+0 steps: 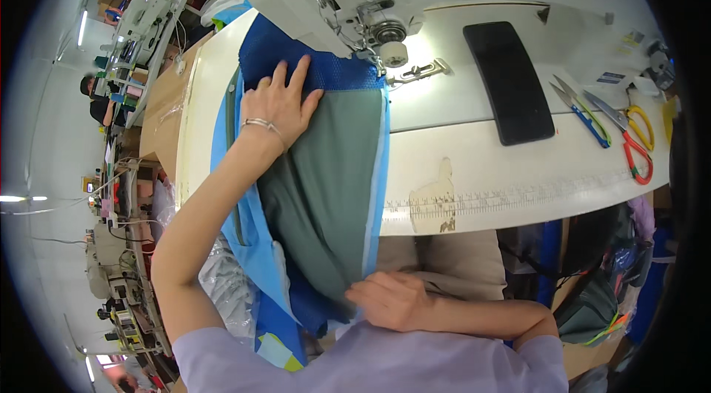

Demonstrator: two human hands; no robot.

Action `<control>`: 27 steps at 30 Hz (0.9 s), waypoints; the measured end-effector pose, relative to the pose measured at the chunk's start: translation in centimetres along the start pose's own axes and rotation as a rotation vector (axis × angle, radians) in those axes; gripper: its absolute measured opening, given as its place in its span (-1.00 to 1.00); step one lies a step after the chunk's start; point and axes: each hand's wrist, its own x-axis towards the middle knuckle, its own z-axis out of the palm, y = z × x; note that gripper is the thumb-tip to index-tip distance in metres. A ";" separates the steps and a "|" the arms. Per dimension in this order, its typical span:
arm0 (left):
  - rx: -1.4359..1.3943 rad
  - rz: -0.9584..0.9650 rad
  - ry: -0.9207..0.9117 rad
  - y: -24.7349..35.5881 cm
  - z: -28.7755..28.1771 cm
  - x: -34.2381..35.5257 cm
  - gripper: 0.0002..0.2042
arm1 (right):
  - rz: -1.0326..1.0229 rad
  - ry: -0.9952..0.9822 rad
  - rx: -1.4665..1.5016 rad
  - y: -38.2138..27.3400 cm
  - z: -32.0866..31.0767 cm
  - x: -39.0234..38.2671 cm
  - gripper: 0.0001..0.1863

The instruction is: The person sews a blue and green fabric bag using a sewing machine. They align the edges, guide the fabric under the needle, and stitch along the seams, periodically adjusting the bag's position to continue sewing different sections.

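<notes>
A layered fabric piece [326, 163], grey-green with a dark blue mesh band [278, 45] at its far end and light blue edging, lies under the head of a white sewing machine [304, 0]. My left hand [280, 104] rests on the fabric with its fingers spread, the fingertips on the blue mesh. At the near end, over my lap, my right hand [391, 300] is closed on the fabric's lower right edge. The right edge runs up to the presser foot [381, 71], beside a small metal guide [424, 73] on the machine bed.
A black phone [509, 82] lies right of the needle area. Thread snips [583, 111] and red- and yellow-handled scissors [629, 134] are farther right. A ruler strip [511, 199] runs along the table's front edge. Other sewing machines line the left, where a person [100, 104] sits.
</notes>
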 end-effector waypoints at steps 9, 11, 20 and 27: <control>-0.246 1.088 0.457 4.2 -1.6 2.1 -0.90 | -0.020 -0.049 -0.020 -1.3 -1.7 2.0 -0.80; -0.255 1.127 0.398 4.8 -1.5 3.0 -0.91 | -0.018 -0.059 -0.035 -1.5 -2.0 2.0 -0.78; -0.688 1.074 0.079 7.5 -1.8 -6.7 -0.92 | 0.057 -0.130 -0.055 -1.3 -3.1 1.7 -0.73; -0.716 0.542 0.182 2.2 -3.4 -6.8 -0.66 | 0.099 -0.168 0.083 -0.7 -3.4 0.4 -0.82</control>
